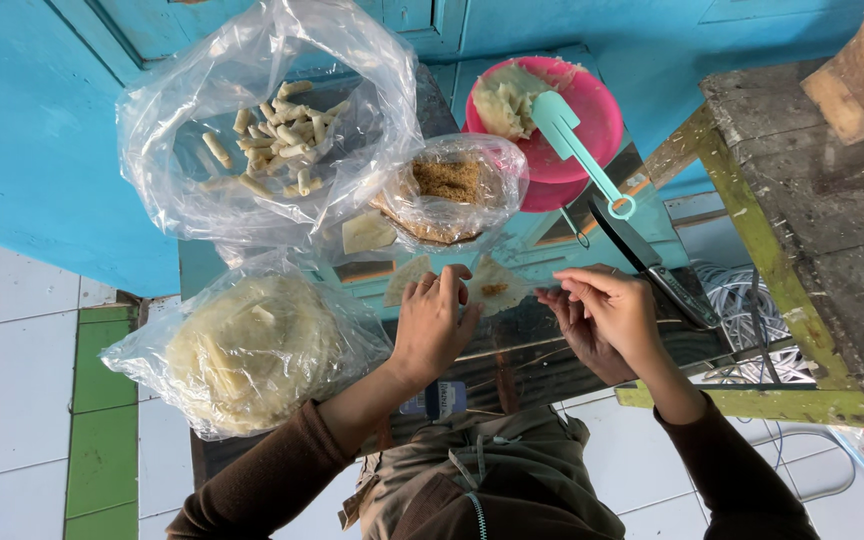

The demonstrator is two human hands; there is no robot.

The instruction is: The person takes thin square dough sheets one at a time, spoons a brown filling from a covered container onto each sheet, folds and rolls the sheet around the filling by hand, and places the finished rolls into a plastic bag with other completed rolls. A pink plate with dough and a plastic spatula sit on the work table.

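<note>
There were three plastic bags, one pink bowl, one teal spatula, and two hands.
</note>
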